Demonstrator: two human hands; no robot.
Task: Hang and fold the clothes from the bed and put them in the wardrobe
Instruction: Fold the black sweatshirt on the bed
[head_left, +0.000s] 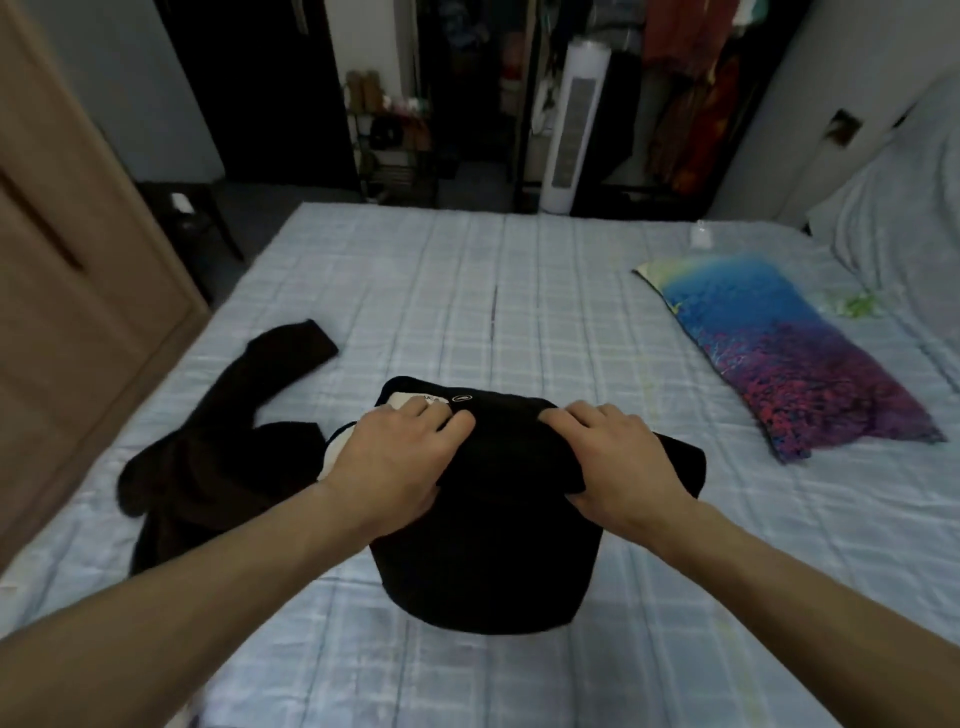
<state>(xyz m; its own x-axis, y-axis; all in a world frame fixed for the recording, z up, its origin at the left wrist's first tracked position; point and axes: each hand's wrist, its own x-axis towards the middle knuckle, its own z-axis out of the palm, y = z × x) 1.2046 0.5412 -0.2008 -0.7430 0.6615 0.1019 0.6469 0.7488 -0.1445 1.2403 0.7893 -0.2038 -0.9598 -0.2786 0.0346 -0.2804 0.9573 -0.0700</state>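
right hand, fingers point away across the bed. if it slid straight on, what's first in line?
Probably nothing soon: past the right hand and the black garment it grips, bare bed sheet runs to the far edge. The colourful pillow lies off to the right. Depth is unclear.

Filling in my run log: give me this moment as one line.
stage: folding | left hand: grips black garment | right hand: grips same garment | dark top: unfolded on bed

bed (519, 291) — sweater (483, 545) near edge | pillow (789, 358) right | wardrobe (691, 78) behind
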